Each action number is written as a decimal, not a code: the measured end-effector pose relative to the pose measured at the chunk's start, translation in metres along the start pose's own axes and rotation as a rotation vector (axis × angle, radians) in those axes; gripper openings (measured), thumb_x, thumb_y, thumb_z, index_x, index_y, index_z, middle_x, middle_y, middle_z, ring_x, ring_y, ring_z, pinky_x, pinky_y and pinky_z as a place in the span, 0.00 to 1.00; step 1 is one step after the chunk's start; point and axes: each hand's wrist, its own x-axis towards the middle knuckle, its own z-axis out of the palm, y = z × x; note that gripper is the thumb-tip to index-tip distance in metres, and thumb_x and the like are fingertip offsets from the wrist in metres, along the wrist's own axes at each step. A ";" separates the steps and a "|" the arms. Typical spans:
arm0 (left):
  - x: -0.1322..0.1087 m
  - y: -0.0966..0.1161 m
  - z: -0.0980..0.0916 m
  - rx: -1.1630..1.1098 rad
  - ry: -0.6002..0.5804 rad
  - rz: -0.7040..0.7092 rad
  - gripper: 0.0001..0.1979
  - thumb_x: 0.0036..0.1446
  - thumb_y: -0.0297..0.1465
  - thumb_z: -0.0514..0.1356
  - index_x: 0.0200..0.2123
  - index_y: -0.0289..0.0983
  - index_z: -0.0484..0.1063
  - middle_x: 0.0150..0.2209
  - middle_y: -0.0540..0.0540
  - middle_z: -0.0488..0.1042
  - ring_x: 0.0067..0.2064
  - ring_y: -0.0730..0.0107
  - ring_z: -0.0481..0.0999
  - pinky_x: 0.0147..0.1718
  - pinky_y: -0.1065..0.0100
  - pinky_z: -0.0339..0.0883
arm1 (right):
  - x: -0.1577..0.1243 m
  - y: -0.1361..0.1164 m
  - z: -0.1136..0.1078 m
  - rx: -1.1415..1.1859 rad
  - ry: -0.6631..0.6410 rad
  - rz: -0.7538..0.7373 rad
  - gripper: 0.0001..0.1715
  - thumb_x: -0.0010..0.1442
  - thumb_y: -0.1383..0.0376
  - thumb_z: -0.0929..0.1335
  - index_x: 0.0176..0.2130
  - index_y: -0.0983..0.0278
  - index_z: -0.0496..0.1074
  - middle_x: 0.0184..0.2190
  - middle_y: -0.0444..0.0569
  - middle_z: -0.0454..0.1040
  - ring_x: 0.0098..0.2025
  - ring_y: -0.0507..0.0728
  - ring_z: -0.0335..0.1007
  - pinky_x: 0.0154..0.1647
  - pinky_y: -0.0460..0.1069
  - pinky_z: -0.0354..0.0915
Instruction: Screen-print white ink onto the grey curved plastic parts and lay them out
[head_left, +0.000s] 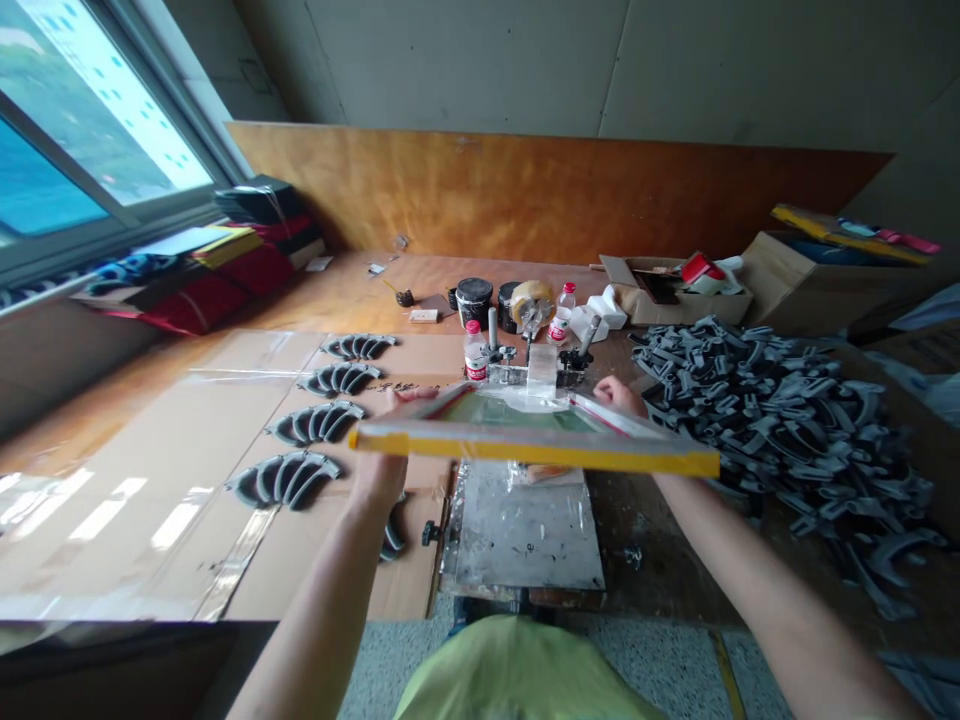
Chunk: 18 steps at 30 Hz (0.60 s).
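Note:
A screen-printing frame [536, 447] with yellow tape along its near edge is raised and tilted in front of me. Its far end reaches the metal hinge clamp [541, 372]. My left hand [390, 415] is closed around the left side of the frame, partly hidden behind its near bar. On the opposite side, my right hand [619, 395] is curled at the right rail, its grip partly covered by the frame. Below lies a paint-marked metal base plate [529, 540], with a small tan piece under clear film [544, 472] at its far end.
Curved grey plastic parts [289, 478] lie in fanned rows on cardboard [172, 440] at left. A large heap of similar parts [780, 430] covers the right side. Red-capped bottles [475, 352], black tubs [475, 303] and an open carton [675, 300] stand behind the clamp.

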 end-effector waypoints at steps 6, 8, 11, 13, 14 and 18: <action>0.027 0.018 0.025 -0.161 0.024 0.056 0.23 0.59 0.52 0.55 0.39 0.37 0.71 0.31 0.47 0.77 0.32 0.71 0.75 0.29 0.73 0.69 | -0.066 -0.007 0.054 -0.026 -0.263 -0.292 0.21 0.57 0.60 0.73 0.49 0.62 0.71 0.43 0.51 0.75 0.47 0.60 0.69 0.47 0.52 0.63; 0.010 0.004 0.031 -0.204 0.072 -0.040 0.24 0.57 0.52 0.57 0.45 0.39 0.70 0.33 0.48 0.77 0.31 0.72 0.76 0.27 0.74 0.69 | -0.075 -0.021 0.057 -0.082 -0.268 -0.336 0.15 0.57 0.62 0.72 0.45 0.62 0.72 0.43 0.51 0.74 0.49 0.60 0.66 0.50 0.54 0.61; -0.036 -0.037 0.043 -0.138 -0.090 -0.492 0.27 0.54 0.51 0.61 0.48 0.36 0.70 0.35 0.43 0.79 0.31 0.67 0.78 0.23 0.72 0.70 | -0.094 -0.052 0.052 -0.082 -0.203 -0.384 0.06 0.61 0.63 0.70 0.38 0.63 0.73 0.39 0.50 0.73 0.46 0.59 0.65 0.49 0.53 0.61; -0.069 -0.067 0.050 -0.137 -0.160 -0.735 0.25 0.55 0.49 0.61 0.47 0.36 0.70 0.39 0.40 0.80 0.35 0.62 0.81 0.24 0.69 0.72 | -0.114 -0.076 0.052 -0.063 -0.158 -0.526 0.07 0.62 0.61 0.69 0.38 0.64 0.73 0.37 0.50 0.73 0.45 0.59 0.65 0.49 0.53 0.61; -0.083 -0.080 0.051 -0.175 -0.146 -0.790 0.22 0.56 0.48 0.61 0.44 0.37 0.71 0.38 0.41 0.80 0.36 0.60 0.81 0.25 0.69 0.73 | -0.124 -0.085 0.055 -0.052 -0.161 -0.633 0.08 0.63 0.60 0.68 0.38 0.63 0.73 0.36 0.50 0.73 0.44 0.59 0.64 0.49 0.54 0.61; -0.109 -0.117 0.019 -0.225 0.034 -0.830 0.12 0.57 0.40 0.62 0.35 0.38 0.70 0.28 0.47 0.78 0.36 0.61 0.82 0.25 0.72 0.71 | -0.137 -0.067 0.057 0.027 -0.194 -0.820 0.12 0.64 0.61 0.67 0.47 0.60 0.73 0.38 0.47 0.75 0.44 0.57 0.66 0.49 0.52 0.61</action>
